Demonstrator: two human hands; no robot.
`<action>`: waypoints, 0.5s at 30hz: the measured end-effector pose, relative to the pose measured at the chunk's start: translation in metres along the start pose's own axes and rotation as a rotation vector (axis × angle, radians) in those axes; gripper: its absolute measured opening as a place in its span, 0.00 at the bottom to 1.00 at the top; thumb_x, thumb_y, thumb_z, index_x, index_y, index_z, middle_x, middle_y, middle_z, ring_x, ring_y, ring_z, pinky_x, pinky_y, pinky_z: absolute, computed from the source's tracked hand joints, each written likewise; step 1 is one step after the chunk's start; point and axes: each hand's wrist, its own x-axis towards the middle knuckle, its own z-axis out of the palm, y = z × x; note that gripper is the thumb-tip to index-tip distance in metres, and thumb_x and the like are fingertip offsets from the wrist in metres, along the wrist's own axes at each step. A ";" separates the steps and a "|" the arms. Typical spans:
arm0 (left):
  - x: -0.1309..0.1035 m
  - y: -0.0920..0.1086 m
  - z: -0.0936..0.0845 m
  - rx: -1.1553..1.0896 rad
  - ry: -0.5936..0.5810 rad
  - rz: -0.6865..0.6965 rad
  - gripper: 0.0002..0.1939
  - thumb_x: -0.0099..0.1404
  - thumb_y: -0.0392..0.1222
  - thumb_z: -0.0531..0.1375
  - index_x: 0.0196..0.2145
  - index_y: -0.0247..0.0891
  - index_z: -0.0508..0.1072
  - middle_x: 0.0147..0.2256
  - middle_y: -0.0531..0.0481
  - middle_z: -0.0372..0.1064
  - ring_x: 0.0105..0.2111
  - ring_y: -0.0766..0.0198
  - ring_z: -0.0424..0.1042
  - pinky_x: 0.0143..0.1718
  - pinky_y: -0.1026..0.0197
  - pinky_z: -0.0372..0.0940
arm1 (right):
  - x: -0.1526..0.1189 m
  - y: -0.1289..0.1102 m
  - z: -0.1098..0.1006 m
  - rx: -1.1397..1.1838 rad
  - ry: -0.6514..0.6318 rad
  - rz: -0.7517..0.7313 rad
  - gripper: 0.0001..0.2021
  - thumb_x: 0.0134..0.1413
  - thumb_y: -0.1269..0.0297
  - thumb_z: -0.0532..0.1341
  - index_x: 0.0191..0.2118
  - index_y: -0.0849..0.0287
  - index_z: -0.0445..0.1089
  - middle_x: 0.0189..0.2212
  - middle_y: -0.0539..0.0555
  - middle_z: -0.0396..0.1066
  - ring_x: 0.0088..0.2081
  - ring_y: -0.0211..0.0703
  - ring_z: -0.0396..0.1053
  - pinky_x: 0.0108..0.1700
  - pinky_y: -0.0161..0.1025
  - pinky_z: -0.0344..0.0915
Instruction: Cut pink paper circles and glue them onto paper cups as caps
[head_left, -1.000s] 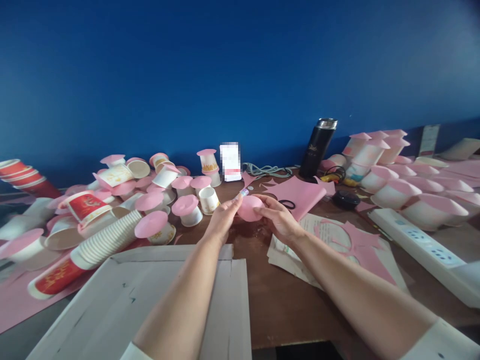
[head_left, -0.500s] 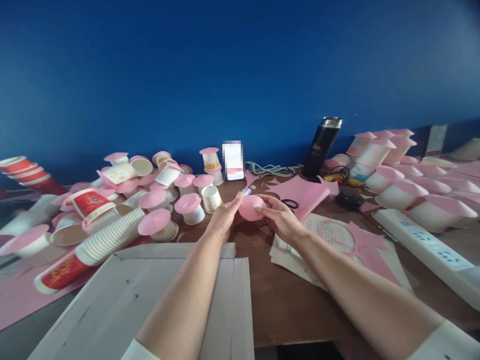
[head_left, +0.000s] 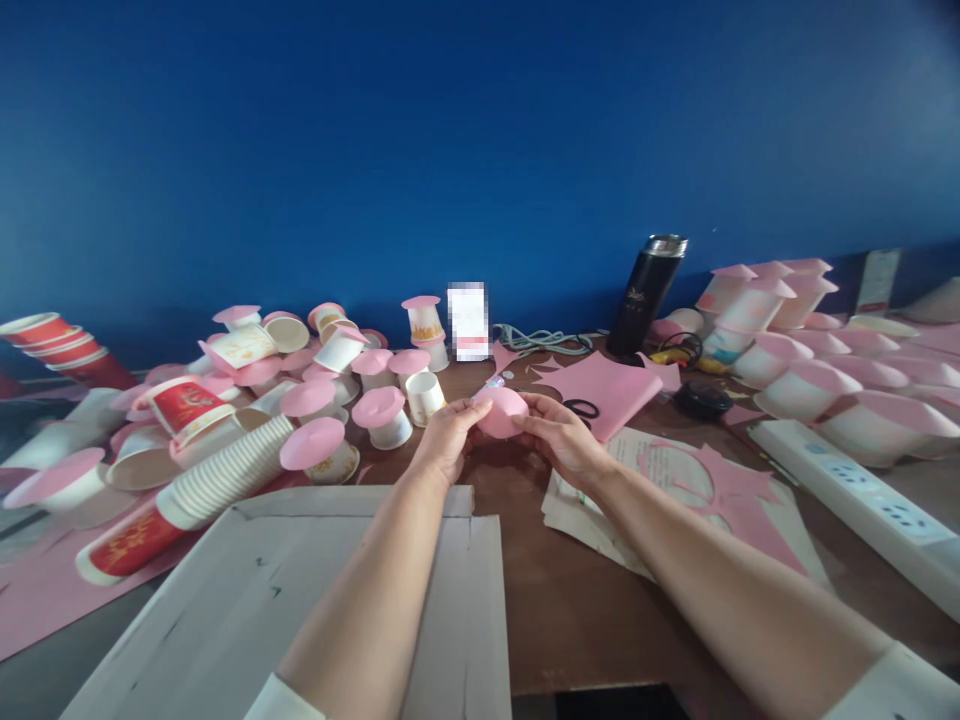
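Observation:
A small pink paper disc (head_left: 501, 414) is held between both hands above the brown table. My left hand (head_left: 450, 438) pinches its left edge with thumb and fingers. At the disc's right edge, my right hand (head_left: 559, 436) grips it between thumb and forefinger. Just behind the disc is a small glossy pale-purple object (head_left: 496, 382), whose kind I cannot make out. Left of my hands stand several paper cups topped with pink discs, one of them a white cup (head_left: 386, 428). A plain upturned paper cup (head_left: 424, 398) is nearest my left hand.
Long stacks of paper cups (head_left: 217, 475) lie at left, beside a grey cardboard sheet (head_left: 300, 600). Behind are a lit phone (head_left: 469, 325) and a black flask (head_left: 646, 295). Pink paper (head_left: 600, 385), black scissor handles (head_left: 582, 408), a power strip (head_left: 862, 490) and capped cups (head_left: 814, 385) are at right.
The pink disc has turned slightly in my fingers, and my left thumb now lies on its edge. The glossy object shows behind the disc rather than by my left thumb.

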 end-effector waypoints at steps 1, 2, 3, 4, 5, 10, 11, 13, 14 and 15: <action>0.001 0.000 0.000 -0.008 -0.008 -0.001 0.17 0.47 0.48 0.70 0.28 0.33 0.72 0.24 0.51 0.70 0.24 0.67 0.68 0.28 0.63 0.64 | 0.001 0.001 0.000 -0.008 0.001 -0.002 0.18 0.45 0.63 0.68 0.44 0.57 0.72 0.38 0.52 0.73 0.32 0.38 0.68 0.31 0.33 0.63; 0.001 0.000 -0.001 -0.004 -0.020 0.000 0.17 0.48 0.49 0.69 0.28 0.34 0.72 0.24 0.51 0.70 0.24 0.66 0.68 0.28 0.63 0.64 | 0.001 0.001 -0.001 -0.008 -0.002 -0.004 0.18 0.45 0.63 0.68 0.44 0.57 0.72 0.37 0.52 0.73 0.31 0.38 0.68 0.30 0.33 0.63; 0.000 0.000 -0.001 0.032 -0.024 0.013 0.18 0.49 0.51 0.68 0.29 0.34 0.72 0.24 0.51 0.70 0.25 0.66 0.69 0.29 0.62 0.64 | 0.001 0.002 -0.001 -0.002 -0.007 -0.005 0.18 0.45 0.63 0.68 0.44 0.58 0.71 0.37 0.53 0.72 0.30 0.38 0.68 0.29 0.33 0.62; 0.000 0.002 -0.001 0.114 -0.015 0.046 0.18 0.52 0.54 0.66 0.30 0.34 0.73 0.25 0.50 0.70 0.25 0.65 0.69 0.29 0.61 0.64 | 0.002 0.002 -0.001 0.004 -0.012 -0.004 0.18 0.45 0.63 0.69 0.44 0.58 0.71 0.36 0.53 0.72 0.30 0.37 0.67 0.28 0.33 0.62; -0.001 0.003 -0.002 0.234 0.018 0.104 0.20 0.55 0.56 0.63 0.31 0.34 0.73 0.26 0.49 0.71 0.27 0.63 0.70 0.30 0.61 0.65 | 0.002 0.001 -0.001 0.010 -0.011 -0.005 0.19 0.45 0.63 0.69 0.45 0.58 0.71 0.35 0.52 0.72 0.29 0.37 0.67 0.27 0.33 0.60; -0.007 0.013 -0.011 0.974 0.527 0.623 0.16 0.62 0.51 0.58 0.40 0.37 0.75 0.39 0.44 0.74 0.41 0.55 0.72 0.41 0.57 0.65 | 0.000 -0.003 -0.001 -0.007 0.045 -0.032 0.19 0.44 0.63 0.68 0.44 0.58 0.72 0.31 0.50 0.70 0.25 0.32 0.61 0.21 0.31 0.51; -0.007 0.015 -0.013 1.079 0.612 0.687 0.15 0.63 0.48 0.58 0.44 0.39 0.73 0.43 0.43 0.72 0.44 0.54 0.71 0.41 0.57 0.65 | 0.000 -0.004 -0.001 -0.007 0.049 -0.034 0.19 0.43 0.63 0.68 0.44 0.58 0.72 0.31 0.49 0.70 0.25 0.32 0.60 0.21 0.31 0.50; -0.008 0.018 -0.017 1.252 0.690 0.730 0.19 0.63 0.42 0.57 0.53 0.41 0.68 0.51 0.42 0.68 0.47 0.52 0.70 0.40 0.56 0.67 | -0.001 -0.005 0.000 -0.005 0.048 -0.032 0.19 0.44 0.63 0.68 0.45 0.58 0.71 0.31 0.49 0.69 0.25 0.31 0.60 0.22 0.30 0.50; -0.007 0.019 -0.018 1.321 0.701 0.715 0.23 0.63 0.41 0.57 0.56 0.41 0.65 0.54 0.41 0.65 0.47 0.51 0.70 0.38 0.56 0.68 | -0.001 -0.005 0.000 -0.005 0.047 -0.030 0.19 0.44 0.62 0.68 0.45 0.58 0.71 0.31 0.49 0.69 0.26 0.31 0.60 0.22 0.30 0.50; -0.007 0.020 -0.018 1.383 0.699 0.683 0.26 0.63 0.41 0.56 0.59 0.40 0.61 0.56 0.39 0.63 0.46 0.50 0.71 0.36 0.56 0.69 | -0.001 -0.005 0.000 -0.007 0.046 -0.029 0.19 0.44 0.62 0.68 0.45 0.58 0.71 0.31 0.49 0.69 0.25 0.31 0.60 0.22 0.30 0.50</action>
